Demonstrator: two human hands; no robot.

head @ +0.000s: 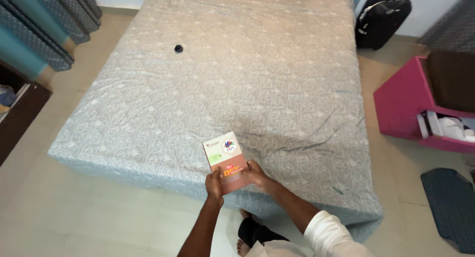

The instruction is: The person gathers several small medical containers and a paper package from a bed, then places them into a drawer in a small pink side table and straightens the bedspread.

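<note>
A small booklet (223, 155) with a white and salmon cover lies flat near the front edge of the bed (257, 74), which is spread with a pale patterned sheet. My left hand (214, 182) grips the booklet's lower left corner. My right hand (256, 174) holds its lower right edge. Both forearms reach in from the bottom of the view, the right one in a white sleeve. A small round black object (178, 49) rests alone on the sheet far up on the left.
A black suitcase (382, 19) stands at the bed's far right corner. A pink shelf unit (420, 106) and a dark mat (451, 207) lie to the right. Curtains (49, 19) and a dark cabinet (20, 113) line the left side. Pale floor tiles surround the bed.
</note>
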